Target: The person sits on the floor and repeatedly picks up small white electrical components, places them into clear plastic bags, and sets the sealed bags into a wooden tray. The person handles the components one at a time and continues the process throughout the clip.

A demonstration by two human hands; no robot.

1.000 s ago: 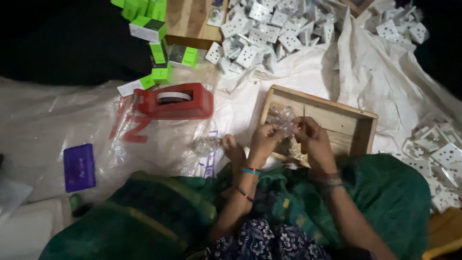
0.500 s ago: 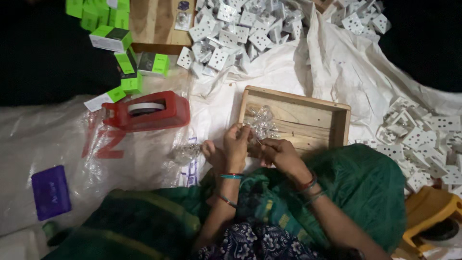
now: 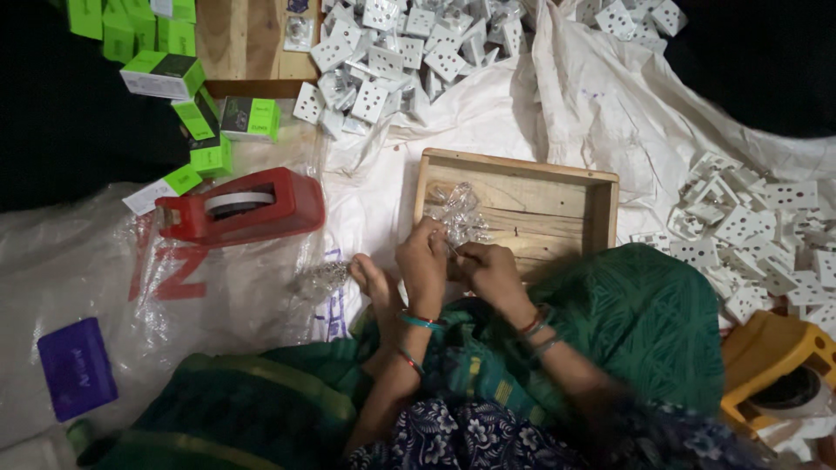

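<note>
left hand (image 3: 424, 261) and right hand (image 3: 488, 270) meet at the near edge of a shallow wooden tray (image 3: 601, 204), and we see both sets of fingers pinched on a crumpled clear plastic bag (image 3: 457, 213) that rises from our grip and lies over the tray's bare boards. whether a small part sits inside the bag we cannot tell; the film is too wrinkled and shiny.

we judge the bag light, soft and limp, slippery between fingertips and easy to tear, so it is best taken at its open edge with a fingertip pinch from each side, not bunched in the fist.

we sit on the floor in green cloth (image 3: 644, 322), a bare foot (image 3: 374, 283) just left of the left hand, bangles on both wrists. white sheeting (image 3: 601, 104) covers the floor under the tray.

a heap of white socket plates (image 3: 392, 52) lies beyond the tray, and a second spread of white plates (image 3: 749, 235) lies to the right, well apart from the hands. left of the tray rests a red tape dispenser (image 3: 239, 207) on a large clear plastic sheet (image 3: 78, 270), with another scrap of clear wrap (image 3: 322, 278) near the foot. green and black boxes (image 3: 174, 78) are scattered at upper left, a purple box (image 3: 77, 368) lies at lower left, and a yellow tape dispenser (image 3: 779, 370) sits at lower right.
</note>
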